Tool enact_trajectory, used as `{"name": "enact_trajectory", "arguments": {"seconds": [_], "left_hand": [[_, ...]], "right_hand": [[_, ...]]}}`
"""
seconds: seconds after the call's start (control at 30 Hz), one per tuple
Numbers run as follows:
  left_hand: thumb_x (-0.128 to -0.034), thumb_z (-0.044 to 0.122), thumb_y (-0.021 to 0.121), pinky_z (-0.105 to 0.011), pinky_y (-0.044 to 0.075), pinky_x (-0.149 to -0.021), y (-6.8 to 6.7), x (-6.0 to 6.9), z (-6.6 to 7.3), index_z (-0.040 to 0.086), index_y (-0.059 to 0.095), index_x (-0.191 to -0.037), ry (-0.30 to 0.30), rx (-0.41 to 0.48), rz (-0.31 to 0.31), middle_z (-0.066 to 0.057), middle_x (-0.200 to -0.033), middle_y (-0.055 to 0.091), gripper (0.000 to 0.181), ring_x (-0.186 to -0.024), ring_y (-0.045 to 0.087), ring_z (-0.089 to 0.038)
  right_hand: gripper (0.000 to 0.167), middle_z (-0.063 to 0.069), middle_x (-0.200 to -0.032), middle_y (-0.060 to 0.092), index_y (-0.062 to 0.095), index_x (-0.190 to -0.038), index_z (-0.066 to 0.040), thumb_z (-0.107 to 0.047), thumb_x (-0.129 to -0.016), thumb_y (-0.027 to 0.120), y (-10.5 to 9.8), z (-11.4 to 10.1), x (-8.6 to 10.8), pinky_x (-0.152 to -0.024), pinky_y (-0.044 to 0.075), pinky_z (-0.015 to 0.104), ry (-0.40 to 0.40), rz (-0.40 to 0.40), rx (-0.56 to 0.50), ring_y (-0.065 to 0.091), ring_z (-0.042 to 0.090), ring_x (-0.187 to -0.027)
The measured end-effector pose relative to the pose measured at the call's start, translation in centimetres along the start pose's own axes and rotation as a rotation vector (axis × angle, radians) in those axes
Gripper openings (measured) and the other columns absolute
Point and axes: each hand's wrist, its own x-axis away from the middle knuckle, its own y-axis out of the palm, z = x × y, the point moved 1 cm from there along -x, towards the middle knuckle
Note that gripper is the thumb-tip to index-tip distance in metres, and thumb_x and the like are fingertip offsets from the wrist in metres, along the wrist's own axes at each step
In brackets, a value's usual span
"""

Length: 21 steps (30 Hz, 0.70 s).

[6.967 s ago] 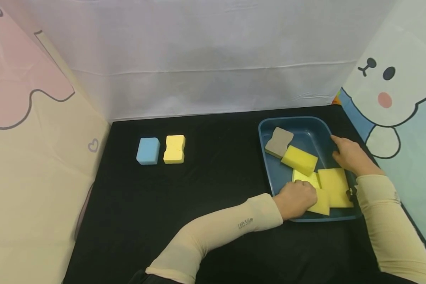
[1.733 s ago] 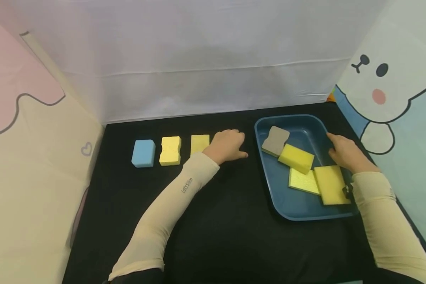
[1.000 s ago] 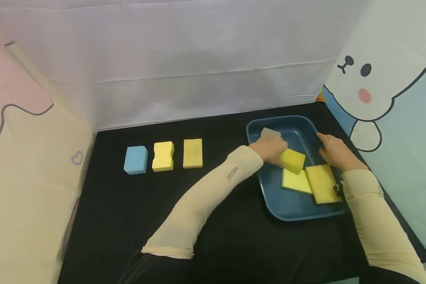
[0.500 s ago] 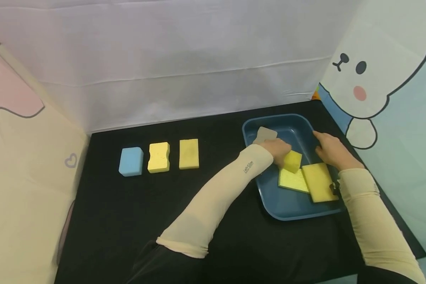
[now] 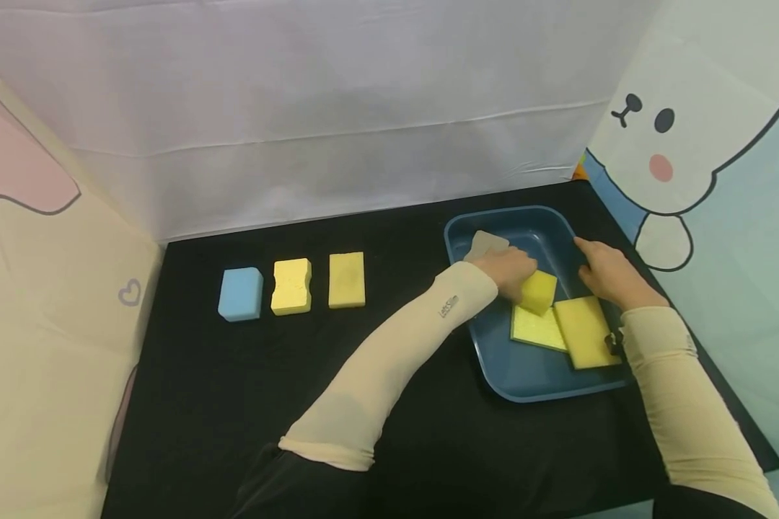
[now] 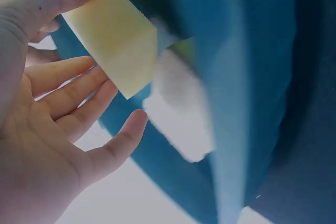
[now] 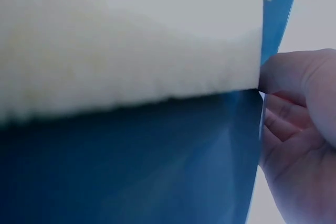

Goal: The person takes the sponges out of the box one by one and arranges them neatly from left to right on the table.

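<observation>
In the head view my left hand (image 5: 509, 270) reaches into a blue plastic tray (image 5: 519, 371) and holds the near end of a thick yellow sponge (image 5: 537, 292). The left wrist view has the thumb on this sponge's face (image 6: 115, 40) and the fingers along its edge. A grey wavy-sided sponge (image 5: 487, 244) lies beyond the left hand, partly hidden. Two flat yellow pieces, a light sponge (image 5: 535, 329) and a larger sponge (image 5: 586, 331), lie nearer in the tray. My right hand (image 5: 617, 274) grips the tray's right rim, thumb inside and fingers outside.
Left of the tray, a row on the black tabletop (image 5: 234, 404) holds a blue sponge (image 5: 241, 294), a wavy yellow sponge (image 5: 291, 287) and a flat yellow sponge (image 5: 347, 280). A white cloth wall (image 5: 337, 115) closes off the back.
My left hand took a flat yellow sponge from the tray and set it at the right end of the row. It then returned to the thick yellow sponge. My right hand stayed on the rim.
</observation>
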Motion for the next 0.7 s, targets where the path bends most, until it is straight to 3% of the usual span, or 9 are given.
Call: {"name": "enact_trajectory", "arguments": {"seconds": [0.23, 0.47, 0.7], "left_hand": [[-0.094, 0.043, 0.064, -0.026, 0.042, -0.091, -1.6, 1.9, 0.5, 0.019, 0.059, -0.132, 0.054, -0.085, 0.036, 0.003, -0.119, 0.058, 0.046, -0.104, 0.049, -0.014], [-0.0911, 0.047, 0.067, -0.026, 0.042, -0.094, -2.9, 5.6, 1.1, 0.017, 0.061, -0.131, 0.113, -0.191, 0.093, 0.003, -0.12, 0.061, 0.05, -0.102, 0.055, -0.012], [-0.0901, 0.048, 0.069, -0.025, 0.044, -0.094, -3.3, 9.4, 1.2, 0.013, 0.06, -0.133, 0.135, -0.157, 0.107, 0.0, -0.121, 0.06, 0.056, -0.103, 0.055, -0.013]], "right_hand": [[0.061, 0.045, -0.136, 0.037, 0.028, -0.145, 0.019, 0.006, -0.091, 0.053, 0.0, 0.1, 0.0, -0.099, 0.034, 0.066, 0.011, -0.001, -0.001, 0.039, 0.06, -0.123], [0.061, 0.045, -0.136, 0.037, 0.028, -0.145, 0.02, 0.006, -0.09, 0.052, 0.1, 0.1, 0.0, -0.099, 0.035, 0.067, 0.004, -0.003, -0.003, 0.039, 0.06, -0.123], [0.061, 0.045, -0.136, 0.037, 0.028, -0.145, 0.02, 0.006, -0.09, 0.052, 0.3, 0.0, -0.1, -0.1, 0.034, 0.067, 0.002, 0.005, 0.003, 0.038, 0.06, -0.123]]}}
